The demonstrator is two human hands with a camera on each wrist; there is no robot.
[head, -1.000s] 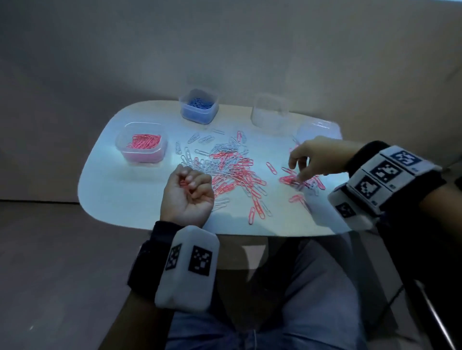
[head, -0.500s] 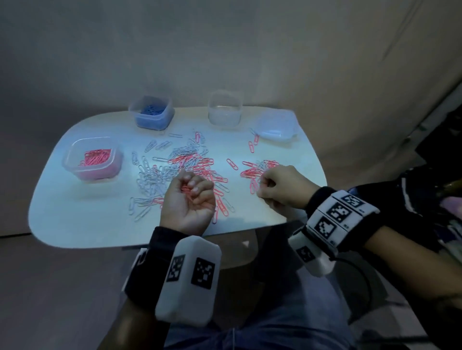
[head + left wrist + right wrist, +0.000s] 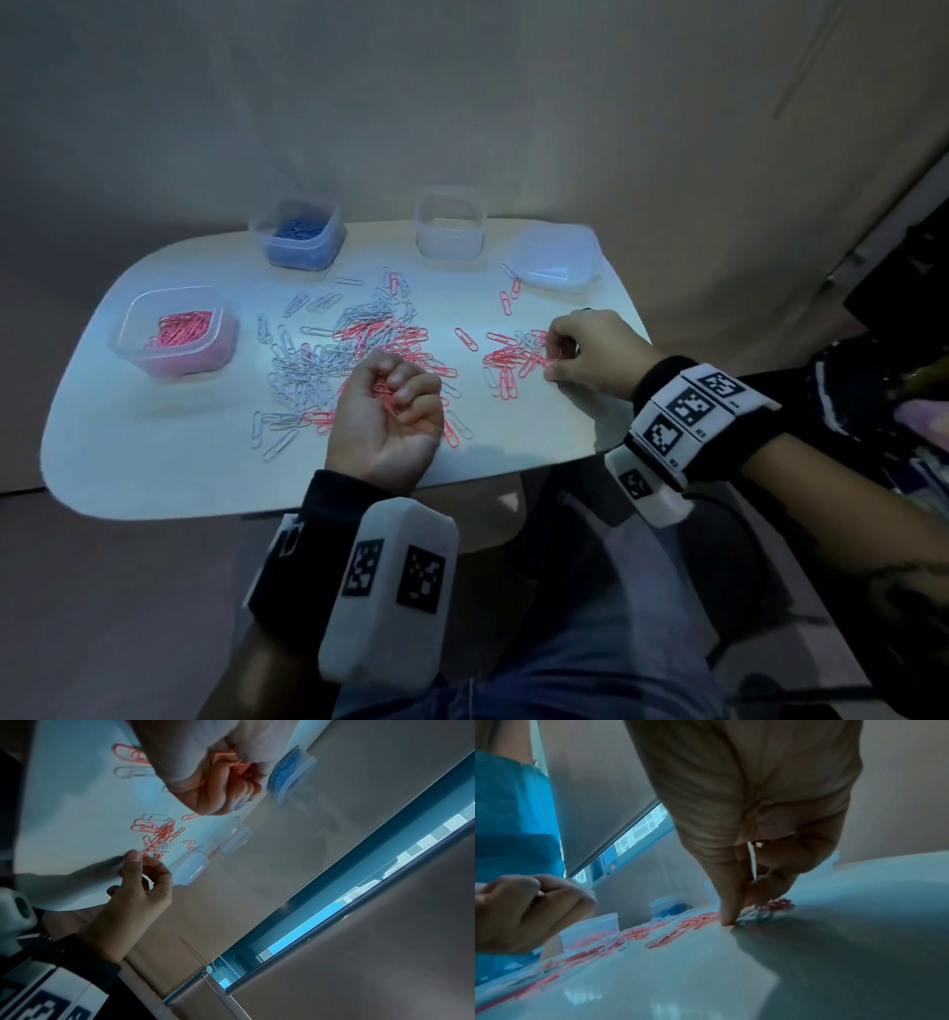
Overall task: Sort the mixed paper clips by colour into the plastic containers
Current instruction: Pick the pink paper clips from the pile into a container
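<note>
Pink and silver paper clips point(image 3: 359, 344) lie mixed in the middle of the white table point(image 3: 154, 452). My left hand point(image 3: 395, 390) rests palm up at the pile's near edge, its fingers curled round a bunch of pink clips point(image 3: 236, 763). A smaller, mostly pink heap point(image 3: 513, 360) lies to the right. My right hand point(image 3: 550, 357) is at that heap's right edge, thumb and fingertips point(image 3: 727, 920) down on the table and pinching a pink clip. A clear container point(image 3: 174, 329) at the left holds pink clips. A second container point(image 3: 298, 236) at the back holds blue clips.
An empty clear container point(image 3: 451, 223) stands at the back middle, with a clear lid point(image 3: 557, 257) lying flat to its right. A few stray clips point(image 3: 508, 298) lie near the lid. My legs are under the table's near edge. A wall stands close behind the table.
My right hand has curled its fingers and settled at the right edge of the small pink heap. The left hand stays put with its bunch of clips. The head view has swung to the right.
</note>
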